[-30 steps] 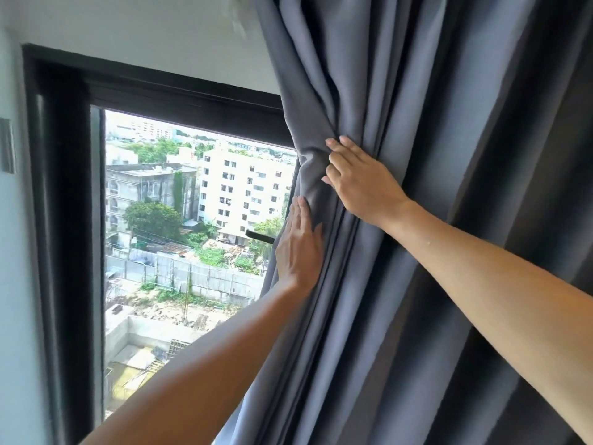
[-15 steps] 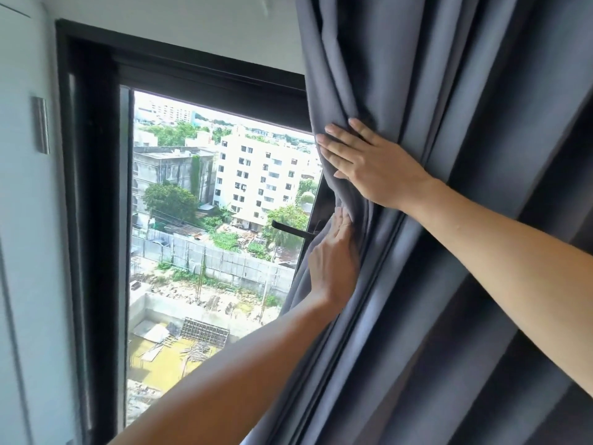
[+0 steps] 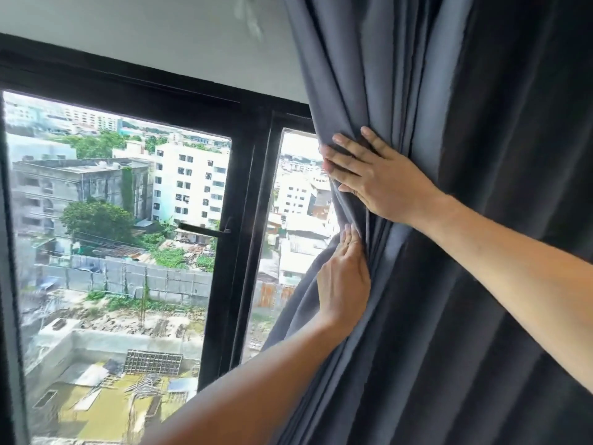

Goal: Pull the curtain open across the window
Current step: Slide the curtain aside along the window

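So your right hand (image 3: pixel 382 184) is up on the grey curtain (image 3: pixel 417 284), fingers (image 3: pixel 348 146) spread flat and pressed against the bunched folds right at the curtain's leading edge. It's not really a fist, more of an open palm pushing the fabric, with the fingertips hooking over the edge fold. Your left hand (image 3: pixel 345 281) sits just below it, fingers together and pointing up, tucked into the same bundle of pleats; the thumb side is buried in the cloth so you can't really tell how tightly it's pinching, but it's touching the fabric for sure.

The curtain itself hangs from above your right hand and fans out below and to the right of both hands, dark and heavily folded, covering everything on that side. Its edge runs down just left of your hands.

Left of your hands the window (image 3: pixel 122 239) is uncovered — black frame (image 3: pixel 244 239) with a vertical post between a big pane and a narrow strip of glass right beside the curtain edge. There's a small black handle (image 3: pixel 202 229) on that post, well apart from your left hand. Outside you get a white apartment block (image 3: pixel 189 184), trees and a construction site further down — all a bit blurry
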